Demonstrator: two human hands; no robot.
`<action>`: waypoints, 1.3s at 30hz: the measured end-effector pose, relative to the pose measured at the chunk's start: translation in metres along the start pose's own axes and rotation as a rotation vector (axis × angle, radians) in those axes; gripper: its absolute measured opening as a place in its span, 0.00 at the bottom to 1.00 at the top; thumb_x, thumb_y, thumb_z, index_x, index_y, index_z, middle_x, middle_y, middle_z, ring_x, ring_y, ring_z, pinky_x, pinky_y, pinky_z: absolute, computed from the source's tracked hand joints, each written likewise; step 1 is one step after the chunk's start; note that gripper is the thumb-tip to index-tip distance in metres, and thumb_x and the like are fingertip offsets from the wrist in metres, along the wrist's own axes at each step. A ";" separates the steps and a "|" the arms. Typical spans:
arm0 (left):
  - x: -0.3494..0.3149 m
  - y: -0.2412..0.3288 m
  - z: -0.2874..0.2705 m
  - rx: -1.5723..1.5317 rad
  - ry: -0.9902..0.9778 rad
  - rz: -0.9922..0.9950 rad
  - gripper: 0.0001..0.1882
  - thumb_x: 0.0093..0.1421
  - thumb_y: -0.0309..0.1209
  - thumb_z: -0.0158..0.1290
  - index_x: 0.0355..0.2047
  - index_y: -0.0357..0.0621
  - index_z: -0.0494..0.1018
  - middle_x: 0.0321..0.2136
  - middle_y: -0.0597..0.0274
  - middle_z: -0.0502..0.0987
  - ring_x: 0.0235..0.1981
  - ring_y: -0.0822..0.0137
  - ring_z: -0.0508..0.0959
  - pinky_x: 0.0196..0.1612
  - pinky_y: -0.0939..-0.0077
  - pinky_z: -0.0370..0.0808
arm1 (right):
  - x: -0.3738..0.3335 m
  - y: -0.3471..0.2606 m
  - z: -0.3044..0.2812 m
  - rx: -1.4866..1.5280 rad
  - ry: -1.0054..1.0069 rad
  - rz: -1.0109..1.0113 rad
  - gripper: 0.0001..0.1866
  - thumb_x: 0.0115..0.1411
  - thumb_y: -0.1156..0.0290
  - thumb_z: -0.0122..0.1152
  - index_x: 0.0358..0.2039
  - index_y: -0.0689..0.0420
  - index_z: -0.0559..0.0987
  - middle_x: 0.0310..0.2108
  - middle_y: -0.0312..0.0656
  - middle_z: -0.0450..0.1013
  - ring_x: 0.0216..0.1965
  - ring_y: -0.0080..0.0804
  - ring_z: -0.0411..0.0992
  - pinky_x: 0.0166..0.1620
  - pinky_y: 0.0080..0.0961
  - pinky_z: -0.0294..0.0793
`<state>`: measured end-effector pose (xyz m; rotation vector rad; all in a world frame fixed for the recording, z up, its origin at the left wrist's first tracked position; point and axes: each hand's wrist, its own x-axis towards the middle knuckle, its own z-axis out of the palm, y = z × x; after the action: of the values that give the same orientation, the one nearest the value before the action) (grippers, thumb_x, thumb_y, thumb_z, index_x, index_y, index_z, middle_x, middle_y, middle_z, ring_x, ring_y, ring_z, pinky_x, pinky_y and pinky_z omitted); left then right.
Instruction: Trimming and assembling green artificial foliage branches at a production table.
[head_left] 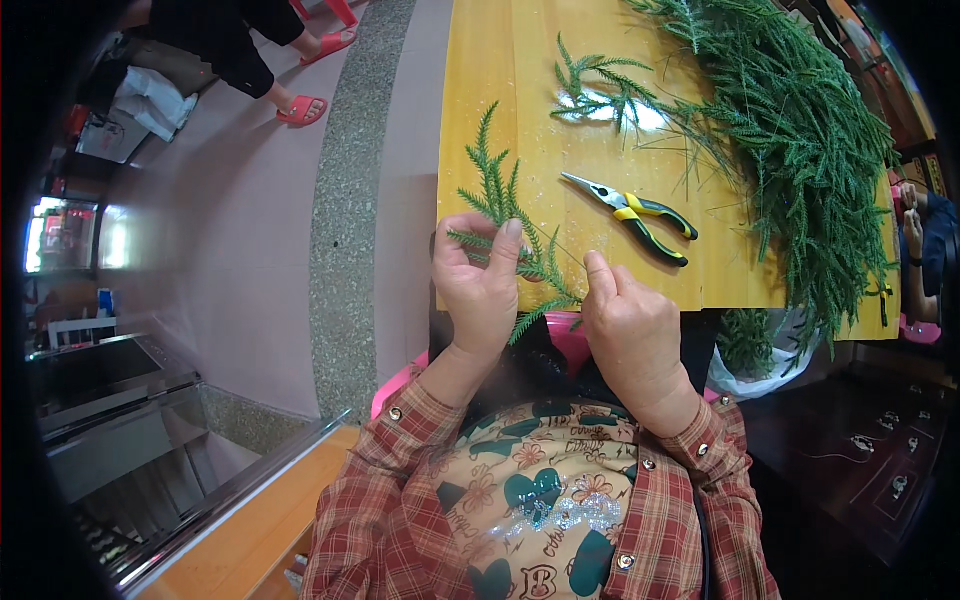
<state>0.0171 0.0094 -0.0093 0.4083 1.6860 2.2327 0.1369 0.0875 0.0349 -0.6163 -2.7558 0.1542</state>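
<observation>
My left hand (478, 275) pinches a green needle-leaved sprig (492, 180) between thumb and fingers, over the front edge of the yellow table. Its branches stick up past the thumb and droop to the right below it. Close by on the right, my right hand (630, 320) is closed, thumb against curled fingers, on a thin wire-like strand (571, 256) that runs toward the sprig. The fingers hide the strand's other end. Just beyond my right hand lie long-nose pliers (640, 218) with black and yellow handles, untouched on the tabletop.
A big heap of similar greenery (800, 150) covers the table's right side, with a loose sprig (610, 85) beside it. A white plastic bag (765, 378) holds more below. Another person's hands (910, 215) show at far right; someone in red sandals (303, 110) stands at upper left.
</observation>
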 end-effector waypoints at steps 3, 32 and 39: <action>0.000 0.002 -0.002 0.018 -0.004 0.011 0.11 0.58 0.26 0.56 0.33 0.41 0.64 0.27 0.65 0.68 0.26 0.77 0.73 0.23 0.82 0.76 | 0.000 -0.001 -0.002 0.013 -0.002 -0.001 0.17 0.47 0.78 0.57 0.41 0.60 0.75 0.22 0.42 0.69 0.19 0.38 0.71 0.21 0.30 0.71; -0.003 0.001 0.000 0.329 -0.472 0.112 0.06 0.56 0.24 0.56 0.35 0.36 0.73 0.25 0.64 0.75 0.24 0.77 0.73 0.26 0.83 0.69 | 0.015 0.029 0.005 0.027 0.190 -0.096 0.16 0.48 0.78 0.55 0.41 0.57 0.75 0.24 0.38 0.64 0.25 0.32 0.68 0.25 0.27 0.69; -0.003 0.012 -0.003 0.087 -0.425 -0.234 0.07 0.57 0.26 0.56 0.34 0.35 0.74 0.25 0.69 0.75 0.25 0.80 0.72 0.27 0.85 0.69 | 0.011 0.031 0.013 0.321 0.385 -0.146 0.13 0.48 0.82 0.61 0.36 0.60 0.74 0.23 0.40 0.68 0.22 0.35 0.70 0.24 0.27 0.70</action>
<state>0.0178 0.0024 0.0010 0.6213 1.5173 1.7603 0.1357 0.1197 0.0201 -0.3182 -2.3249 0.3908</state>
